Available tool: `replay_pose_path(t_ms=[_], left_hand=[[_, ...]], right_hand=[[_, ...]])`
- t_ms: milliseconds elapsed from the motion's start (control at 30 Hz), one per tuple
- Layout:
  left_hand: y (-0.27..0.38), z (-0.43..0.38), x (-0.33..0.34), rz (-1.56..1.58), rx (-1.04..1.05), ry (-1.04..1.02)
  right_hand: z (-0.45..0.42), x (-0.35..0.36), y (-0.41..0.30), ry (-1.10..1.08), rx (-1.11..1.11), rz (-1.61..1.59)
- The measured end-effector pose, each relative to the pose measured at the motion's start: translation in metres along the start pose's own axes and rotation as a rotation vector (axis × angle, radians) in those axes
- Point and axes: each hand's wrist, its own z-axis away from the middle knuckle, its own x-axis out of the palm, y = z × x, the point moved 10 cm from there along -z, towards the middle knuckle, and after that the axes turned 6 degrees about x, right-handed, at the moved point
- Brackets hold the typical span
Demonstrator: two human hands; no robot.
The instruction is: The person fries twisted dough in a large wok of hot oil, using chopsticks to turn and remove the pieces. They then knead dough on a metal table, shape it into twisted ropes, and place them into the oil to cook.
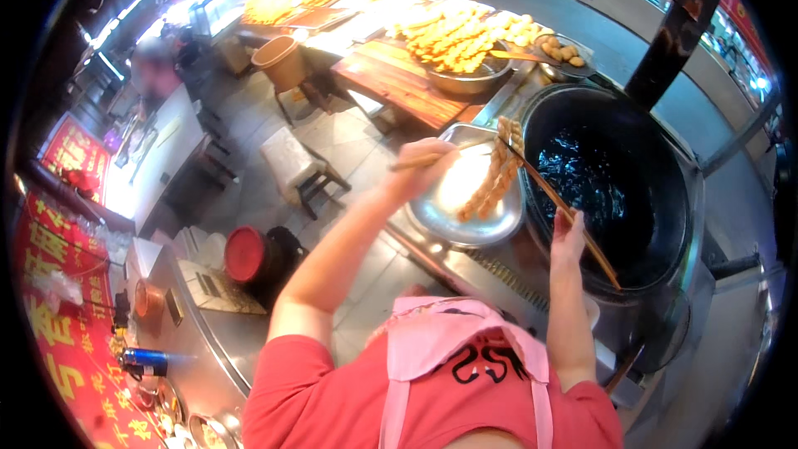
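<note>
My left hand (426, 165) is closed around a wooden stick, whose front part reaches over the metal basin. My right hand (568, 234) grips a long wooden stick (548, 193) that runs from the twists to the wok's rim. Fried braided dough twists (495, 178) hang at a slant between the sticks, above the shiny metal basin (430, 222). Whether they touch the basin cannot be told. Just right of it is a large black wok (670, 199) with dark, glinting liquid.
A wooden board (386, 78) and a metal bowl (464, 83) heaped with dough twists stand beyond the basin. A strainer with round fried balls (561, 53) lies behind the wok. A stool (287, 153), a red-lidded bucket (244, 254) and a dark post (676, 31) stand nearby.
</note>
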Motion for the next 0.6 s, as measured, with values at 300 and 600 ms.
replay_pose_path(t_ms=[300, 600], left_hand=[[-0.032, 0.047, 0.029, -0.072, 0.146, 0.017], [0.063, 0.050, 0.022, -0.017, -0.047, -0.176]], right_hand=[[0.034, -0.012, 0.014, -0.054, -0.114, 0.414], [0.159, -0.025, -0.112, -0.499, -0.641, 0.936]])
